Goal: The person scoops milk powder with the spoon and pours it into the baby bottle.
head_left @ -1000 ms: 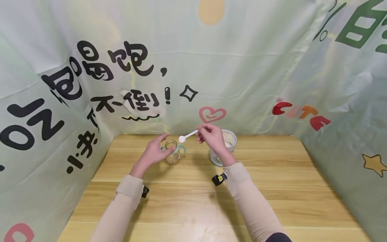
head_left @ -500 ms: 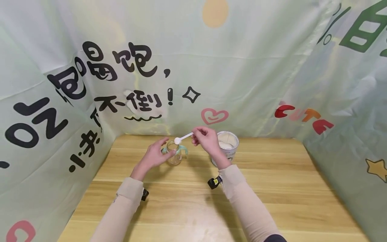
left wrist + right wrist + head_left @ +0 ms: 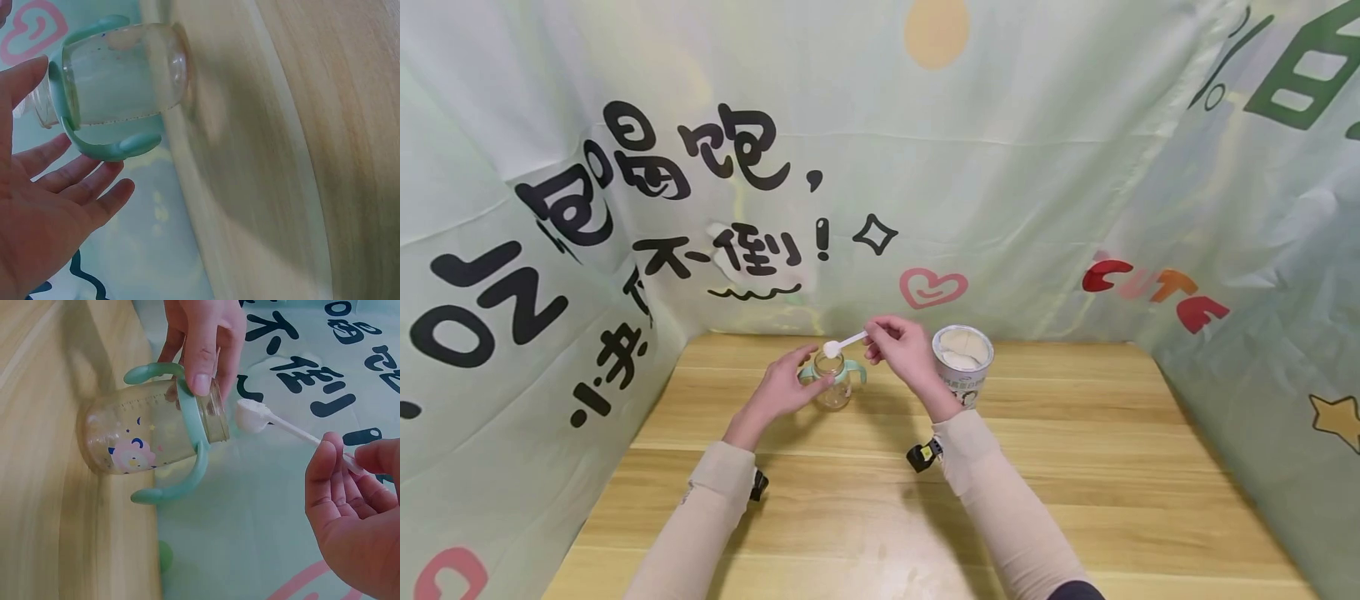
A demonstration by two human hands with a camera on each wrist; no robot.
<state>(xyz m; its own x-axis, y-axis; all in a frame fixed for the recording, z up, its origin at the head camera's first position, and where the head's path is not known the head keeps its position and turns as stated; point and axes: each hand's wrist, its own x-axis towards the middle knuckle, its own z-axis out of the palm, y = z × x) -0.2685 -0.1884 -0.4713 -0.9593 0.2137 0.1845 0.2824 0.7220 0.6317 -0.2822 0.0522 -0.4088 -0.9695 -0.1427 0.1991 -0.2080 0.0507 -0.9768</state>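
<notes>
One scoop (image 3: pixel 250 422) with powder (image 3: pixel 252 405) in it, poised just above the mouth of the baby bottle (image 3: pixel 150 428), apart from the rim. Bottle stands upright on the table (image 3: pixel 880 508), uncapped, green handles (image 3: pixel 181 489) out to both sides. Milk powder can (image 3: pixel 962 385) also open, near the right hand (image 3: pixel 904 354), more powder inside.

Right hand pinches the scoop's handle end between thumb and fingers; handle slopes down from the hand to the bowl. Left hand (image 3: pixel 784 383) is spread loosely about the bottle's neck, thumb on or right by the green collar, fingers mostly straight, no firm grip. Can't tell how hard the thumb presses, if at all.

Step in hand, by judgement: emptying the scoop into the bottle. To do it well: keep the bowl centred over the opening, lower it close to the rim, then roll the wrist slowly so the powder drops straight in. Left hand should close lightly round the neck for steadiness, fingers clear of the opening. Main risk: tipping early or off-centre, powder landing on the rim, thumb or table. A gentle tap inside the mouth should free anything stuck; knocking the rim hard could rock the bottle.
</notes>
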